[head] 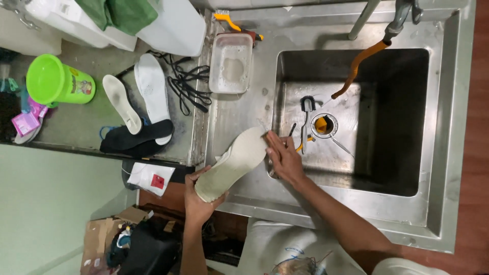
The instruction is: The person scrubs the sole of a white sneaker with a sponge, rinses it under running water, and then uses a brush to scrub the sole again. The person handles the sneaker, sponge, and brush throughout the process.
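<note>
We look down on a stainless steel sink unit (239,109) and see a pale shoe (232,164) held sole up over the draining surface, just left of the basin (356,168). Our left hand (196,196) wraps around the heel end, fingers curled under and thumb along the edge, so it is clearly clasping the shoe. Our right hand (282,159) lies flat against the toe end at the basin's rim, fingers stretched out; we cannot tell whether it holds anything beneath the palm.

In the basin an orange hose (356,65) hangs from the tap above and points at the drain (323,124), with a dark-handled brush (305,109) lying just beside it. Behind the shoe, a clear plastic tub (232,62) of soapy water rests on the steel surface, and an orange-handled brush (229,20) lies beyond it.

On the grey counter to the left, two white insoles (137,94) lie side by side, touching a black insole (137,137), with black laces (186,84) tangled near them. A lime green cup (57,81) stands further left.
</note>
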